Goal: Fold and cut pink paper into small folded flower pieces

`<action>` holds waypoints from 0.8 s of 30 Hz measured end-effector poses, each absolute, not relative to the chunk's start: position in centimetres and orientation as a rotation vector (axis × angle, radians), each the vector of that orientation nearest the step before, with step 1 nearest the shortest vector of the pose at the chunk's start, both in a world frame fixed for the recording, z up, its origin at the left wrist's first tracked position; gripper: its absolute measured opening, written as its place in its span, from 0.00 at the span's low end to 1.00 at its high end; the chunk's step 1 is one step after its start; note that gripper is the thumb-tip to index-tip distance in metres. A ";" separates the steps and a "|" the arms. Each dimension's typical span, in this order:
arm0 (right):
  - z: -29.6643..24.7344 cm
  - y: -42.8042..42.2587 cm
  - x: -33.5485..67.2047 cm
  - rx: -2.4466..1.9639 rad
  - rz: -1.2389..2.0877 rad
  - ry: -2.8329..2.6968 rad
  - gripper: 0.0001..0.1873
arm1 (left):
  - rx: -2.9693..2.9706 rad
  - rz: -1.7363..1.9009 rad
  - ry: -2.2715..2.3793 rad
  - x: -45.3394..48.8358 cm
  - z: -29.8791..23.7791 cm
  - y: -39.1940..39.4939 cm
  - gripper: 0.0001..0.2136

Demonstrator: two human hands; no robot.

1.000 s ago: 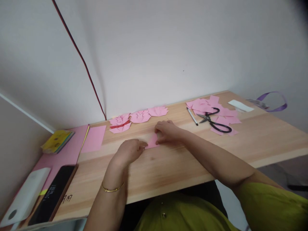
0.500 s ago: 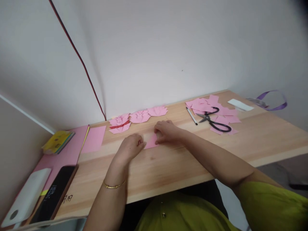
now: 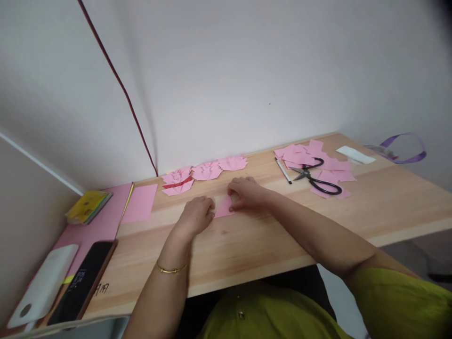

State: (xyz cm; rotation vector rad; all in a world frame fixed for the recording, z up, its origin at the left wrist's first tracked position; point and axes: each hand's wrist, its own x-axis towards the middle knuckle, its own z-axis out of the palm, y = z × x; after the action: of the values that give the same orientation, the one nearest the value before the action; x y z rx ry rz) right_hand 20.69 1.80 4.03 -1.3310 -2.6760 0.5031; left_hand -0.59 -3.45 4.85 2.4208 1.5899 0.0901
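A small piece of pink paper (image 3: 223,207) lies on the wooden table between my two hands. My left hand (image 3: 198,214) has its fingers curled at the paper's left edge; its fingertips are partly hidden. On the other side, my right hand (image 3: 245,194) pinches the paper's right edge between thumb and fingers. Behind them, pink cut-paper flowers (image 3: 206,170) rest in a row along the wall, with a red strip (image 3: 177,182) on the left one.
Black-handled scissors (image 3: 310,176) lie on pink paper scraps (image 3: 300,154) at the right, beside a white pen (image 3: 283,170). A white strip (image 3: 355,154) is farther right. At the left are pink sheets (image 3: 139,202), a yellow packet (image 3: 88,207), a phone (image 3: 83,282) and a white power bank (image 3: 44,285).
My left hand has shifted slightly at the paper's left edge. My right hand keeps its pinch. The whole view has moved a little.
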 end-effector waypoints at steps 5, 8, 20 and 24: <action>4.1 1.7 20.7 -1.347 0.512 -2.648 0.24 | 2.419 0.315 1.386 0.2 4.4 -3.6 0.08; 4.1 1.7 20.9 -1.335 0.540 -2.629 0.22 | 2.439 0.267 1.245 0.7 4.5 -3.8 0.07; 2.2 1.8 19.2 -1.536 0.394 -2.427 0.16 | 2.429 0.161 1.254 1.0 5.2 -4.4 0.07; 2.1 2.1 19.3 -1.506 0.446 -2.426 0.13 | 2.406 0.136 1.271 0.9 5.2 -4.4 0.08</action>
State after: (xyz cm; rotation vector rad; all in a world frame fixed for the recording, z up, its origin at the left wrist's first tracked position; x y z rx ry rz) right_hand 19.29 2.14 2.08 -1.5063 -2.4261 0.4458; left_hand 0.91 -4.43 5.16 2.4060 1.2709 0.1361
